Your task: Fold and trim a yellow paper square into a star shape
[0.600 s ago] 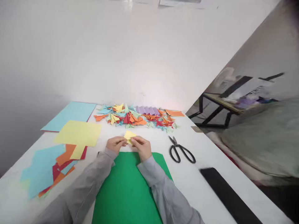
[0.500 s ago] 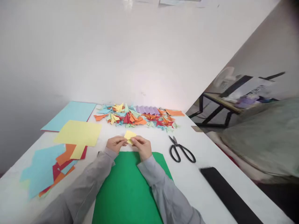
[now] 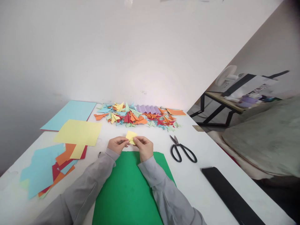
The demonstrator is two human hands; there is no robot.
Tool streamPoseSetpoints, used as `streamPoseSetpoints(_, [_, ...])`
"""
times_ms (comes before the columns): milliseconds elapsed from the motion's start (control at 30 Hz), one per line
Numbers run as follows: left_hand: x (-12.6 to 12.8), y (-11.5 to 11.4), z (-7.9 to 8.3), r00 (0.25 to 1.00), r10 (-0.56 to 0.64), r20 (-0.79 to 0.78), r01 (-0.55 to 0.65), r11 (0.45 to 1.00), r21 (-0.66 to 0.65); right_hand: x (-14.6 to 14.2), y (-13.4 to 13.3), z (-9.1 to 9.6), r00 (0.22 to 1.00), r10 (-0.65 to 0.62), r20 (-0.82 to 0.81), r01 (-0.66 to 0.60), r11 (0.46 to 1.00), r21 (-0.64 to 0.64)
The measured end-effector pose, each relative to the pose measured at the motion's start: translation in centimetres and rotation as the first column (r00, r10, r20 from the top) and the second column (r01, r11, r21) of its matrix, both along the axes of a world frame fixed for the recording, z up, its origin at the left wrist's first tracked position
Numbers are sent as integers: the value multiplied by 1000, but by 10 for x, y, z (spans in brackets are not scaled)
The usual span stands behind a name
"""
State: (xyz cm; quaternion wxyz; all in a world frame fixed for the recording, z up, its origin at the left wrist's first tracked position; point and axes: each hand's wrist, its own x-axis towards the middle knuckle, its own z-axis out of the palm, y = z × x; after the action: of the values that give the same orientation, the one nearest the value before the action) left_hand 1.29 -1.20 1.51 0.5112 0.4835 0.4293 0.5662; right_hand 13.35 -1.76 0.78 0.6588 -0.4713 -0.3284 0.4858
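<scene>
A small folded yellow paper (image 3: 130, 135) is pinched between both my hands just past the far edge of a green sheet (image 3: 127, 190). My left hand (image 3: 117, 144) grips its left side with closed fingers. My right hand (image 3: 144, 147) pinches its right side. Both grey sleeves rest over the green sheet on the white table (image 3: 206, 156). A pile of folded coloured paper shapes (image 3: 138, 118) lies further back, near the wall.
Black scissors (image 3: 181, 150) lie to the right of my hands. A black flat bar (image 3: 231, 197) sits at the right front. Loose yellow (image 3: 78, 132), light blue (image 3: 70, 114) and mixed coloured sheets (image 3: 50, 167) lie at the left. A frame table stands beyond, right.
The view shifted slightly; my hands stay pinched on the yellow paper, with my right fingers moved a little along its edge.
</scene>
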Motion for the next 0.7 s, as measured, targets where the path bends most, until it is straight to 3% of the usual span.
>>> streamPoseSetpoints(367, [1, 0, 2, 1000, -4, -5, 4, 999, -32, 1, 0, 4, 999, 35, -1, -35, 999, 19])
streamPoseSetpoints(700, [-3, 2, -3, 998, 50, -46, -47, 996, 75, 1, -2, 5, 994, 110, 17, -111, 990, 90])
